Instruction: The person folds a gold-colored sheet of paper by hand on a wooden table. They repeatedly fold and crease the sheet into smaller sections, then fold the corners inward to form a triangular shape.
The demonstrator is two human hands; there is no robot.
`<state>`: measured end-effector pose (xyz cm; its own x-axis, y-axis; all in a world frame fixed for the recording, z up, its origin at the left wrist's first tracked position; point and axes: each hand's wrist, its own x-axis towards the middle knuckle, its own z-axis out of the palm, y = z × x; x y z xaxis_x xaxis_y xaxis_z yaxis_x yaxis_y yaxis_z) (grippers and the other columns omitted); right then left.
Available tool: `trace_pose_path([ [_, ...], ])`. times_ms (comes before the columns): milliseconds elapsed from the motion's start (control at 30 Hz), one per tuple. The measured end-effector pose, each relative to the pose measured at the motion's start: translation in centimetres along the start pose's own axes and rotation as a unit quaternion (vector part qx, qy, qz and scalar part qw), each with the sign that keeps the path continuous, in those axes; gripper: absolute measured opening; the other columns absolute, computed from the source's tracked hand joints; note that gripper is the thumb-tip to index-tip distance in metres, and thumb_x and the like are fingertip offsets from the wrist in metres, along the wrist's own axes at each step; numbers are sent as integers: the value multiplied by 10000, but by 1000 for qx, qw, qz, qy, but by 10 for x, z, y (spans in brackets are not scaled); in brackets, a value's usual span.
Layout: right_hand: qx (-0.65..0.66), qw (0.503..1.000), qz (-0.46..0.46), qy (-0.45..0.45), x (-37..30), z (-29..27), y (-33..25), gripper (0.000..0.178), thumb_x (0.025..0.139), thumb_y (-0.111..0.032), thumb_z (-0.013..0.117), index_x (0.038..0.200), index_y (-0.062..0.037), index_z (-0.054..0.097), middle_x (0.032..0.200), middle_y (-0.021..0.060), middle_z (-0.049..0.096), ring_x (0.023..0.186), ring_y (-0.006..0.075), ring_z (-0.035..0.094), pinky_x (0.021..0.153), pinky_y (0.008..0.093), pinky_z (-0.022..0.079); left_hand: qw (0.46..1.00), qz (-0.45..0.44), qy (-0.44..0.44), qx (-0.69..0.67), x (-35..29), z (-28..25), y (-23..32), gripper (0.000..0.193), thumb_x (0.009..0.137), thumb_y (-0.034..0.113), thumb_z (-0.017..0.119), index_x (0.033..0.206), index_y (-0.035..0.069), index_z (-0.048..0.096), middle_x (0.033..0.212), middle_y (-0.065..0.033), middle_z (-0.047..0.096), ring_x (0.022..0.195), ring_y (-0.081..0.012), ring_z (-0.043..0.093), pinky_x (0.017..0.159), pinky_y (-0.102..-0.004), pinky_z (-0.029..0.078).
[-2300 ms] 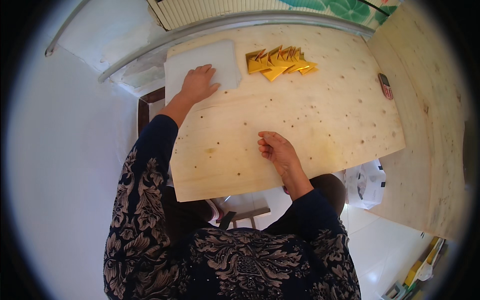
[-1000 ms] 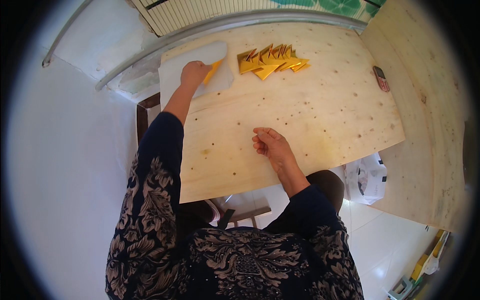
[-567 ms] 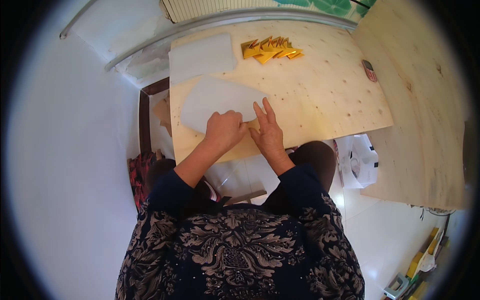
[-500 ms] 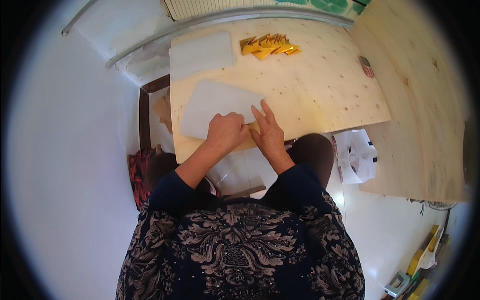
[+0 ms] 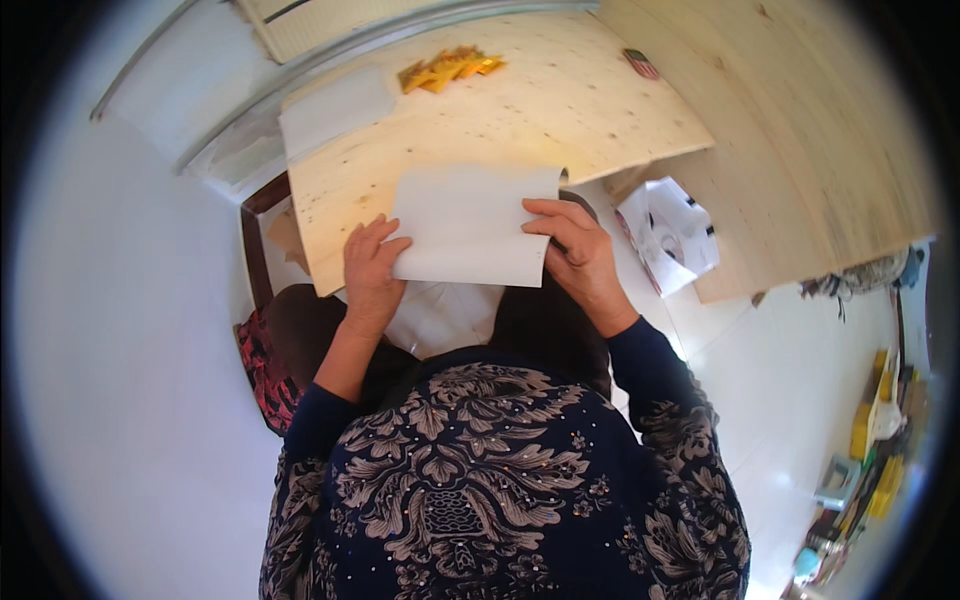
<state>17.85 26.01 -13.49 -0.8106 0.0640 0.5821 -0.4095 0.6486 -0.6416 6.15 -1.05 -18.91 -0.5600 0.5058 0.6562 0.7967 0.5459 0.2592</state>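
A light grey-white sheet of paper (image 5: 470, 225) is held between my two hands over the table's near edge, its right end curling under. On its left edge my left hand (image 5: 375, 265) grips with bent fingers. My right hand (image 5: 580, 250) pinches the right side, fingers on top and thumb out of sight underneath. Another pale sheet (image 5: 338, 108) lies at the far left of the wooden table (image 5: 540, 100). Beyond the held paper sits a cluster of folded, shiny gold paper pieces (image 5: 450, 70).
A small red and dark handheld device (image 5: 641, 64) lies near the table's far right corner. Right of my leg, a white plastic bag (image 5: 670, 235) stands below the tabletop. An upright wooden panel (image 5: 800, 130) rises on the right.
The paper has come up off the table and turned. My hands, earlier close together at its near edge, have moved apart to its opposite sides. The view has shifted right.
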Motion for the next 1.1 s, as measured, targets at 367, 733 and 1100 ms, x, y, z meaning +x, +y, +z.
trace_pose_path([
  [367, -198, 962, 180, -52, -171, -50, -13, 256, 668, -35, 746, 908, -110, 703, 1310, 99, 605, 1159, 308, 565, 920, 385, 407, 887, -84, -394, -225, -8, -14, 38, 232, 747, -7, 740, 965, 64, 702, 879, -71, 702, 961, -240, 650, 946, -356, 474],
  [733, 216, 844, 486, 74, -160, -31, 37, 360, 895, -344, 704, 922, 11, 651, 1114, 93, 622, 1021, 154, 560, 928, 270, 420, 761, -327, -414, -379, 19, 32, 11, 184, 803, 106, 734, 942, 6, 666, 863, -15, 657, 798, -90, 599, 760, -232, 483],
  [1100, 272, 827, 490, 46, -136, -48, 44, 415, 920, -386, 673, 1057, 5, 695, 963, 28, 672, 953, 122, 562, 863, 260, 432, 742, -328, -436, -389, 34, 13, 39, 188, 810, 138, 732, 936, 21, 657, 829, 1, 634, 755, -78, 576, 721, -223, 467],
])
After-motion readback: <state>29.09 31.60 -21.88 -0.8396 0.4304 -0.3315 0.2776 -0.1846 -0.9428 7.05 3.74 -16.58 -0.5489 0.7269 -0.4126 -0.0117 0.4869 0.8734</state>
